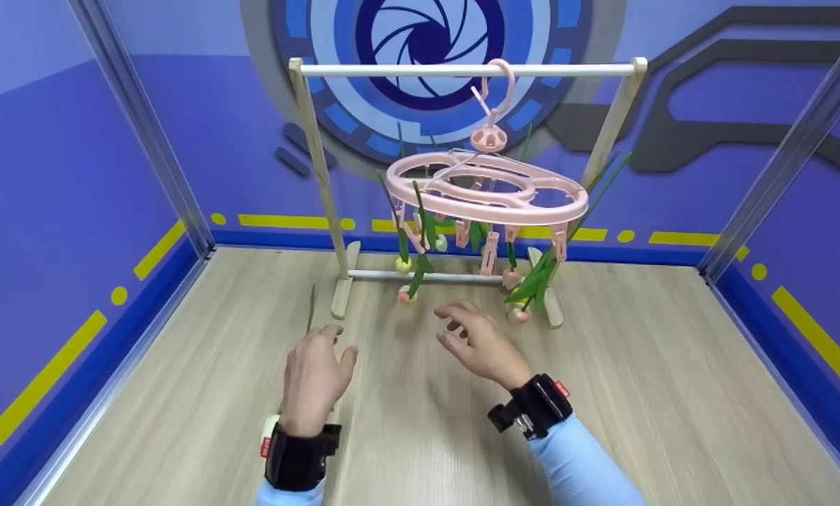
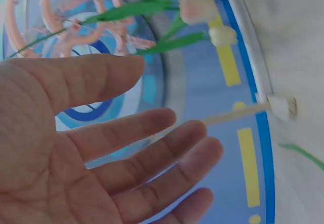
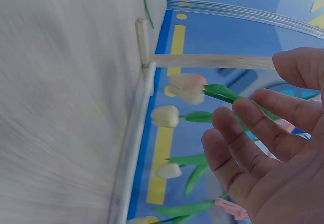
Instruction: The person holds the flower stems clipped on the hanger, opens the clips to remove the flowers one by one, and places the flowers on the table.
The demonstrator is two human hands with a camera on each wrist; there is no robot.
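My left hand (image 1: 314, 376) is over the front left of the table, fingers loose and holding nothing. Partly hidden beneath it is an artificial tulip, its green stem (image 1: 312, 306) showing beyond the fingers and a pale blossom (image 1: 270, 425) beside the wrist. My right hand (image 1: 486, 348), also holding nothing, has its palm turned inward below a pink clip hanger (image 1: 455, 206). Several tulips hang head down from the hanger's clips, among them a yellow one (image 1: 403, 266) and peach ones (image 1: 520, 316). In the right wrist view, a pinkish-white tulip (image 3: 187, 88) appears beyond the fingertips.
A wooden rack with a white top bar (image 1: 391, 70) bears the hanger by its pink hook (image 1: 511, 88). The rack's feet (image 1: 342, 299) stand at the back of the wood-grain table (image 1: 673, 393). Blue printed panels (image 1: 202, 140) with metal corner posts enclose the space.
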